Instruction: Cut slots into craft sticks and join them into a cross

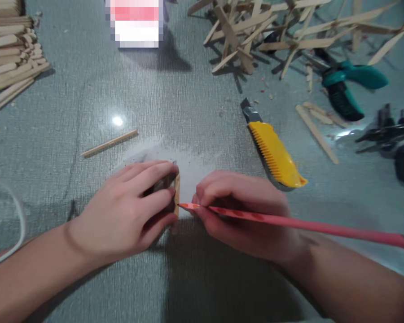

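My right hand (242, 211) pinches a red pencil (309, 225) near its sharpened end. The pencil's tip touches a small wooden stick piece (177, 193), which stands upright in the picture under the fingertips of my left hand (128, 202). The left fingers are bent and pressed against that piece, holding it in place; part of it is hidden behind them. A whitish patch (188, 166) on the table lies around the fingertips. Beyond my left hand rests a thin, loose wooden stick (110, 143).
A yellow utility knife (276, 154) lies right of centre, blade pointing away. Green-handled pliers (346, 85), loose craft sticks (317, 133) and a dark tool (395, 137) are farther right. Joined craft sticks (265, 31) stand at the back, a stick pile (10, 58) at left, a white cable (20, 215) nearby.
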`<state>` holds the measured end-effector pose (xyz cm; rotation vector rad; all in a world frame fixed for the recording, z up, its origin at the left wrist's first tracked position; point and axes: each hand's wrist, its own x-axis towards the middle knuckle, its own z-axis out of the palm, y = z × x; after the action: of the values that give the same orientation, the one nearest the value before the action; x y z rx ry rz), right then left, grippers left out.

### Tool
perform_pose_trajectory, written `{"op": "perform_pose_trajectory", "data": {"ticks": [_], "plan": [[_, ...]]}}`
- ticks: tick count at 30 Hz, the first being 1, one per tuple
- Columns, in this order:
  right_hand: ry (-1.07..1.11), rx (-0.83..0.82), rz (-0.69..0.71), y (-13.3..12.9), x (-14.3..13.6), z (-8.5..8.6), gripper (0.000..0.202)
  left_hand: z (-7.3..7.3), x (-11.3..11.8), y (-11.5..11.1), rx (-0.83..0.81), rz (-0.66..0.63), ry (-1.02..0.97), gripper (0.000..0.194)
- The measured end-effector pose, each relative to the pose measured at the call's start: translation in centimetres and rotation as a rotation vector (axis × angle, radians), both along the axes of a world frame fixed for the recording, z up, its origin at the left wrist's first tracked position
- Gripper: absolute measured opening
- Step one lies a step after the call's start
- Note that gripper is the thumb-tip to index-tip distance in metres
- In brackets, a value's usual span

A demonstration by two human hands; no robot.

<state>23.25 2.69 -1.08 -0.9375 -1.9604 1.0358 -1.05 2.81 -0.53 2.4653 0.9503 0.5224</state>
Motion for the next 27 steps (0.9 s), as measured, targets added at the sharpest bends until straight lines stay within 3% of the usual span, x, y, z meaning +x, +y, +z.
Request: {"op": "perform_pose_trajectory", "data": {"ticks": [27], "plan": [[-0.043, 0.063, -0.011, -0.12, 0.22, -0.06, 0.025, -0.04, -0.07, 0.0, 0.046, -0.002, -0.011, 0.018]]}}
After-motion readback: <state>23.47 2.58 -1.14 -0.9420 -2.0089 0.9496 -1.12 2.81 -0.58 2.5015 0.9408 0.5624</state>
